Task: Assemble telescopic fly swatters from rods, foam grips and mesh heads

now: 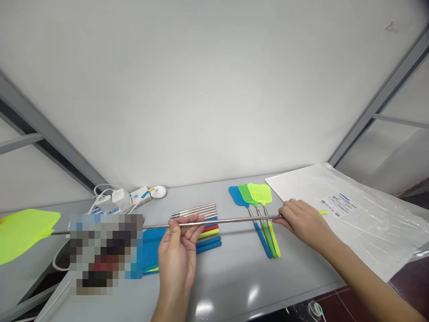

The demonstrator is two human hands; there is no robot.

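Note:
A fly swatter with a long metal rod is held level across the view, above the table. Its yellow-green paddle reaches the far left, and the tip of its yellow handle pokes out past my right hand. That hand is wrapped round the handle end. My left hand is closed on the middle of the rod, palm up, thumb against the metal. Behind it lies a pile of swatters with blue paddles and coloured handles, partly hidden. Three short swatters, blue, green and yellow-green, fan out between my hands.
Several metal rods lie behind my left hand. A power strip with plugs and cables and a round white device are at the back left. A white plastic package covers the right. Pixelation hides part of the left.

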